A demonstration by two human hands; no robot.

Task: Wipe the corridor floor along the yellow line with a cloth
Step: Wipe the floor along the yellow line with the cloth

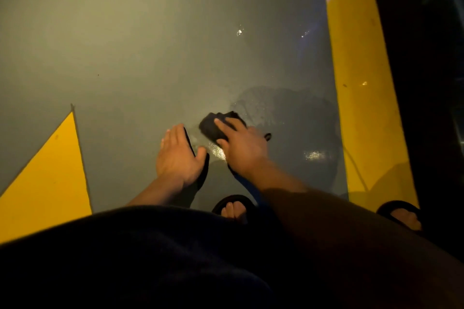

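While the dark cloth (217, 126) sits bunched on the grey floor (125, 45), the right hand (241, 144) lies over it, fingers spread and fairly straight across the top, thumb down its near side, pressing it flat to the surface rather than wrapping it. The cloth sits near the middle of the view, well apart from the yellow line (361, 83) that runs up the right side. Between cloth and line there is a darker wet patch (288, 113), smeared in arcs, with small bright glints of light on it. More wet shine shows just beneath the right hand's thumb.

Just beside it, the left hand (178, 155) is out flat, palm down, fingers straight and together, thumb angled out to the side; it holds nothing. Whether the palm actually touches the floor or hovers just above it, I cannot tell, though a dark shadow hugs its right edge.

Further out, a yellow triangle (50, 175) is painted on the floor at the lower left. At the bottom, two feet in dark sandals show: the left foot (233, 209) just under the right forearm, the right foot (406, 217) on the near end of the yellow line. Dark clothing (150, 258) fills the foreground. Beyond the line, the right edge of the view is nearly black.
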